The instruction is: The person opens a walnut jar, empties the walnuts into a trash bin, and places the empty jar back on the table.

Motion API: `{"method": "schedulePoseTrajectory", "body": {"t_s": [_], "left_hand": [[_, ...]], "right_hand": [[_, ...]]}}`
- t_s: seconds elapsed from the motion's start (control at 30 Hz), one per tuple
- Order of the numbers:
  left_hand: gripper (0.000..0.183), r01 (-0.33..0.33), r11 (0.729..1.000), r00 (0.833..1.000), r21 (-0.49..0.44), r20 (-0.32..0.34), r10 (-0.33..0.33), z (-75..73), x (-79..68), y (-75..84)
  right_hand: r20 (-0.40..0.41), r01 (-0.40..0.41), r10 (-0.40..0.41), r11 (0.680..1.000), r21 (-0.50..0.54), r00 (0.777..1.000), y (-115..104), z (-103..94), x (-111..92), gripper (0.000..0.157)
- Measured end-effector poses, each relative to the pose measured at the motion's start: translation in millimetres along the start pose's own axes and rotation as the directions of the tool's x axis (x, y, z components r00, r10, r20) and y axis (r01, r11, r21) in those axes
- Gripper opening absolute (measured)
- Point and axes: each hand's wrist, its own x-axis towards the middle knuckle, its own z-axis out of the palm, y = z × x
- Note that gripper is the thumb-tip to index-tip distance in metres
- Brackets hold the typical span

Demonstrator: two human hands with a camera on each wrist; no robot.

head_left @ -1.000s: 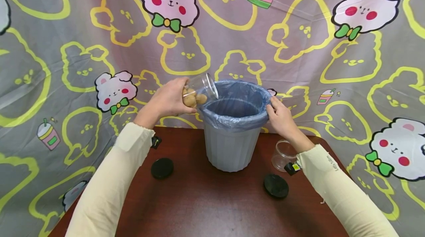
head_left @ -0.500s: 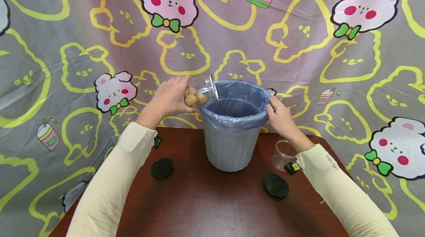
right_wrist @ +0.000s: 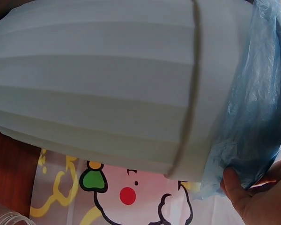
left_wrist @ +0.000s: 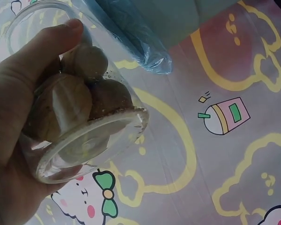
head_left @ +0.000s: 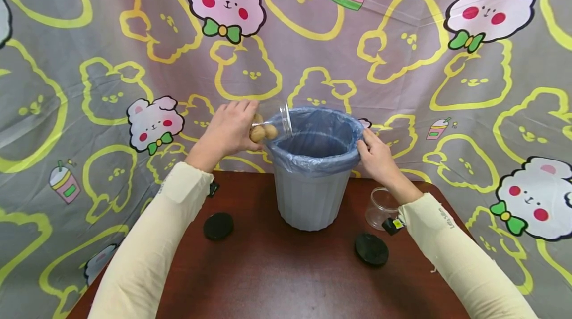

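Observation:
My left hand (head_left: 232,127) grips a clear jar (head_left: 279,113) lying tilted on its side, its mouth at the left rim of the trash can (head_left: 313,199). Several round brown walnut-like balls (head_left: 263,132) sit inside near the jar's base; the left wrist view shows them against the clear bottom, with the thumb across the jar. A blue plastic bag (head_left: 321,162) lines the can and folds over its rim. On the right side, my right hand (head_left: 380,155) pinches the bagged rim between thumb and fingers, as the right wrist view also shows.
A black lid (head_left: 218,226) lies left of the can on the brown table (head_left: 286,274), and another black lid (head_left: 372,249) lies to the right. Behind that one stands a second clear jar (head_left: 380,209), partly under the right forearm. A patterned cloth (head_left: 321,50) hangs behind.
The left hand has turned the jar a little further toward level, and the balls have shifted slightly inside it. The right hand stays on the rim.

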Motion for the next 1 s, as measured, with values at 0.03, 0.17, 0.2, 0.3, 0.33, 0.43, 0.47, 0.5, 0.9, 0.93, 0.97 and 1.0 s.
{"method": "schedulePoseTrajectory", "body": {"t_s": [0.03, 0.17, 0.2, 0.3, 0.33, 0.43, 0.47, 0.5, 0.9, 0.93, 0.97, 1.0], "left_hand": [[0.095, -0.002, 1.000, 1.000, 0.008, 0.000, 0.002, -0.1, 0.4, 0.4], [0.097, -0.010, 0.999, 1.000, 0.031, -0.006, 0.010, 0.4, 2.2, 1.4], [0.097, -0.013, 0.999, 1.000, 0.035, -0.009, 0.013, 0.5, 2.5, 1.6], [0.097, -0.022, 0.999, 1.000, 0.049, -0.018, 0.023, 0.5, 3.2, 2.6], [0.096, -0.026, 0.998, 0.999, 0.059, -0.022, 0.027, 0.5, 3.3, 2.9], [0.093, -0.035, 0.995, 0.999, 0.090, -0.032, 0.038, 1.3, 3.9, 3.4], [0.092, -0.037, 0.995, 0.999, 0.097, -0.035, 0.041, 1.7, 4.1, 3.6], [0.093, -0.039, 0.994, 0.998, 0.104, -0.038, 0.043, 2.0, 4.3, 3.7], [0.096, -0.083, 0.983, 0.992, 0.163, -0.082, 0.097, 4.7, 6.0, 4.5], [0.095, -0.093, 0.980, 0.989, 0.178, -0.097, 0.111, 4.9, 6.0, 4.4], [0.095, -0.102, 0.976, 0.986, 0.190, -0.111, 0.125, 5.1, 6.0, 4.5], [0.094, -0.110, 0.974, 0.983, 0.200, -0.126, 0.137, 5.5, 6.2, 4.4]], "right_hand": [[0.003, -0.002, 0.002, 1.000, 0.001, 1.000, -0.2, 0.0, -0.1, 0.052], [-0.001, -0.002, 0.002, 1.000, 0.005, 1.000, -0.3, 0.6, -0.2, 0.052], [-0.003, 0.000, 0.001, 1.000, 0.005, 1.000, 0.0, 0.7, 0.0, 0.052], [-0.004, 0.003, -0.003, 1.000, 0.007, 1.000, 0.8, 0.8, 0.0, 0.052], [-0.003, 0.002, -0.002, 1.000, 0.008, 1.000, 0.9, 0.8, 0.0, 0.052], [-0.003, 0.000, 0.000, 1.000, 0.010, 1.000, 0.9, 0.8, 0.1, 0.052], [-0.004, 0.000, 0.000, 1.000, 0.010, 1.000, 0.8, 0.7, 0.2, 0.052], [-0.008, 0.000, 0.000, 1.000, 0.009, 1.000, 0.9, 0.8, 0.4, 0.051], [-0.008, 0.009, -0.009, 1.000, 0.006, 1.000, 1.9, 1.3, 1.6, 0.051], [-0.010, 0.010, -0.010, 1.000, 0.006, 1.000, 2.0, 1.3, 1.7, 0.051], [-0.011, 0.014, -0.014, 1.000, 0.005, 1.000, 2.2, 1.3, 1.6, 0.051], [-0.011, 0.014, -0.014, 1.000, 0.004, 1.000, 2.2, 1.3, 1.5, 0.051]]}}
